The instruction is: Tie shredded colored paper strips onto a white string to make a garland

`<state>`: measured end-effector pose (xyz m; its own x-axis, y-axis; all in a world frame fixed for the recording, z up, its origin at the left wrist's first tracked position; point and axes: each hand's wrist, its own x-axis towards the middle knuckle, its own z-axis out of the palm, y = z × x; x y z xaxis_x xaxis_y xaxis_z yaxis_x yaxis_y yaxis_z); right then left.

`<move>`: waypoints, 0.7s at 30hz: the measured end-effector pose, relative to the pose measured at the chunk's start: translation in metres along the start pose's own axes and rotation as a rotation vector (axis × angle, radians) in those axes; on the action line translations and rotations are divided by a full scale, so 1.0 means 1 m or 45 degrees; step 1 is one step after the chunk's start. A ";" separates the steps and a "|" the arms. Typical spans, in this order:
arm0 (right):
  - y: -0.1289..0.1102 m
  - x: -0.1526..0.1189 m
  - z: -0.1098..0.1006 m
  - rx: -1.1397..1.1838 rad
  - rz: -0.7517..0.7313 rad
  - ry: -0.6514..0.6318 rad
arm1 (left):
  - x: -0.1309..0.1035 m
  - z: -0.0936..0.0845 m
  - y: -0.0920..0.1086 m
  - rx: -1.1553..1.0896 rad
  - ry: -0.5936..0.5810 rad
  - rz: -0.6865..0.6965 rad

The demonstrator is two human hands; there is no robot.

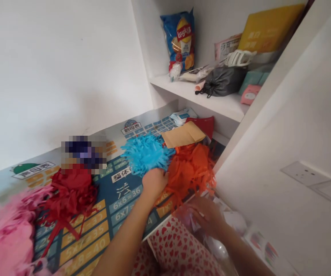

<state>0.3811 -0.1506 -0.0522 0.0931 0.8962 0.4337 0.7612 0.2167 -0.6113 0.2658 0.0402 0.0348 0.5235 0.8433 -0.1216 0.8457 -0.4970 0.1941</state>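
A fluffy ball of light blue paper strips (147,152) rests on the printed mat (125,203). My left hand (155,184) is closed at its lower right edge, with the fingertips against the blue strips. Right of it spreads a heap of orange paper strips (192,168). My right hand (207,215) hangs low at the table's front edge, blurred, by clear plastic packaging and below the orange heap; whether its fingers hold anything is unclear. Red paper strips (74,191) and a pink paper piece (10,234) lie at the left.
A tan envelope (184,134) and a red packet (204,126) lie behind the orange strips. A shelf (177,86) at the back right holds a chip bag (179,40) and a dark pouch (224,81). A white panel (283,153) stands at the right.
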 end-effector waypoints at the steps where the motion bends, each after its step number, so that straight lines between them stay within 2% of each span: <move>1: 0.001 0.002 -0.002 0.016 0.017 0.036 | -0.003 -0.003 0.000 -0.010 -0.004 0.013; 3: 0.005 0.007 -0.006 0.037 0.048 0.132 | -0.012 -0.011 -0.002 -0.057 0.017 0.031; 5: 0.010 0.012 -0.008 0.041 0.062 0.221 | -0.021 -0.022 -0.006 -0.184 0.118 0.057; 9: 0.011 0.025 -0.014 0.055 0.084 0.207 | -0.039 -0.041 -0.029 -0.760 0.515 0.104; 11: 0.008 0.030 -0.016 0.065 0.088 0.192 | -0.049 -0.050 -0.050 -1.216 0.660 0.037; 12: 0.007 0.031 -0.017 0.073 0.083 0.191 | -0.054 -0.053 -0.063 -1.477 0.679 -0.026; 15: 0.003 0.030 -0.017 0.119 0.077 0.184 | -0.071 -0.061 -0.108 -2.192 0.589 -0.250; 18: -0.001 0.025 -0.012 0.166 0.122 0.188 | -0.092 -0.060 -0.151 -2.423 0.688 -0.426; 21: -0.008 0.023 -0.003 0.216 0.199 0.199 | -0.117 -0.054 -0.188 -2.321 0.729 -0.471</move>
<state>0.3795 -0.1327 -0.0351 0.3092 0.8561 0.4141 0.6128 0.1537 -0.7752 0.0398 0.0459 0.0649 -0.0353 0.9832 -0.1790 -0.4125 0.1489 0.8987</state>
